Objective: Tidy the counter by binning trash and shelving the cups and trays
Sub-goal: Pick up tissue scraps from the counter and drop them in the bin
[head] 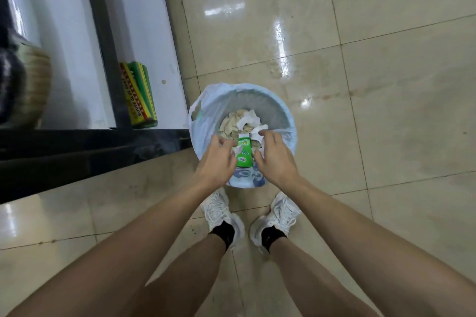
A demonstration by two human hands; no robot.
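Observation:
A round bin (284,113) lined with a pale blue bag stands on the floor in front of my feet. Crumpled white and beige paper (238,121) fills it. A small green carton (243,153) sits over the near side of the bin, between my two hands. My left hand (217,158) hovers just left of the carton with loosely curled fingers and grips nothing that I can see. My right hand (275,158) hovers just right of it with relaxed, spread fingers above a white tissue (256,135). No cups or trays are in view.
A dark counter edge (90,144) runs along the left, with white shelf compartments beyond it. A green and yellow packet (140,96) stands in one compartment, and a woven basket (33,85) sits at the far left. Glossy beige floor tiles (373,110) spread to the right.

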